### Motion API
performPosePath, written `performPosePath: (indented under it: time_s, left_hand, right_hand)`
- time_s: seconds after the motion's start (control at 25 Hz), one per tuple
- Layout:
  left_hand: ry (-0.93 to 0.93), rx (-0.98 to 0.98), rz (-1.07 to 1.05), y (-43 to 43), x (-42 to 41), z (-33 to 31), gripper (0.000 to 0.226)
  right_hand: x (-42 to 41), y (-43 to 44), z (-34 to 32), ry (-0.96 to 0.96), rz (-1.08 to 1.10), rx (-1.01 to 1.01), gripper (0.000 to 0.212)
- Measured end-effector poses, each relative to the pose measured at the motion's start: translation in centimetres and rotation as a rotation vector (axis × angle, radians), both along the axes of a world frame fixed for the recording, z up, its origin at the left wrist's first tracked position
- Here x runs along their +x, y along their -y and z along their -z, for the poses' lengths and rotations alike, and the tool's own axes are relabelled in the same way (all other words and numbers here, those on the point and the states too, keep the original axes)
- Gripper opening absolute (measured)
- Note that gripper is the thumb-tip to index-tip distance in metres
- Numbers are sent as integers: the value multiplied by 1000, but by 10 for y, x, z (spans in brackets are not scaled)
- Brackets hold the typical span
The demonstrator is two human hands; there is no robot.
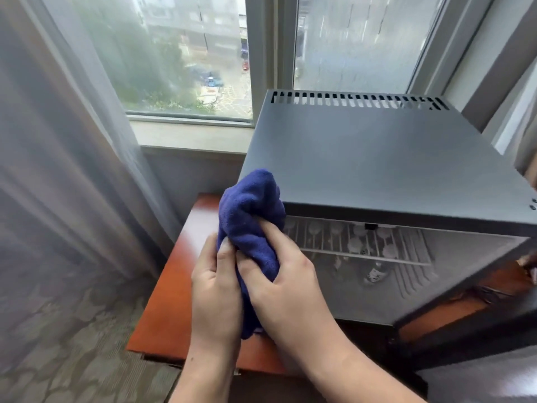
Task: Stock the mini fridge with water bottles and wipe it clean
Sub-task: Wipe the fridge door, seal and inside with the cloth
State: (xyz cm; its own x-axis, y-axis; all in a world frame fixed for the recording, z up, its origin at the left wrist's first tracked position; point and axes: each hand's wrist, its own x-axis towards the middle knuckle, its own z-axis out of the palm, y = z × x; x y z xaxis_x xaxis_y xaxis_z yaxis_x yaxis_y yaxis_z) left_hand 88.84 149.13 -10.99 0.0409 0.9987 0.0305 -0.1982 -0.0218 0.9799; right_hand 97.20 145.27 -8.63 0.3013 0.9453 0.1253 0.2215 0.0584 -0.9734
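**Blue cloth bunched up, ready to wipe the fridge**

Held in both hands: a soft blue cloth [250,225], just in front of the near left corner of the mini fridge [377,161]. Squeezed into a thick wad, most likely to make a fat pad that rubs well. Top of the wad right by the fridge's top edge, maybe touching; hard to tell.

Left hand [216,289] wrapped round the cloth from the left, fingers curled into the folds. Right hand [290,280] gripping it from the right, fingers curled, two pressed deep into the blue.

Fridge door open, so the inside shows. Inside, a white wire shelf [360,245] with round pale tops under it, probably the caps of water bottles [374,271], but blurry. So likely stocked already, with wiping the step in hand. Flat grey top looks bare, with a row of slots along the back.

Under the fridge, a shiny red-brown wooden table [180,286]. Behind it, a big window [186,53] looking far down on a street. On the left, a thin see-through curtain [58,170]. Below, a patterned grey carpet [72,344].
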Motion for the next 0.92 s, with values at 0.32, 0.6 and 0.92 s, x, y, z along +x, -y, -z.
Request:
performPosePath:
  time_s: [0.32,0.6,0.92]
  left_hand:
    - [9,-121,11,-9,3,62,47]
    - [28,-414,43,-8,13,139,74]
    - [-288,-536,106,-19,-8,226,28]
  right_hand:
    - [2,-7,43,165,-19,-106,48]
    - [9,-16,116,277,-51,-354,24]
    - [4,-26,216,286,23,-525,15]
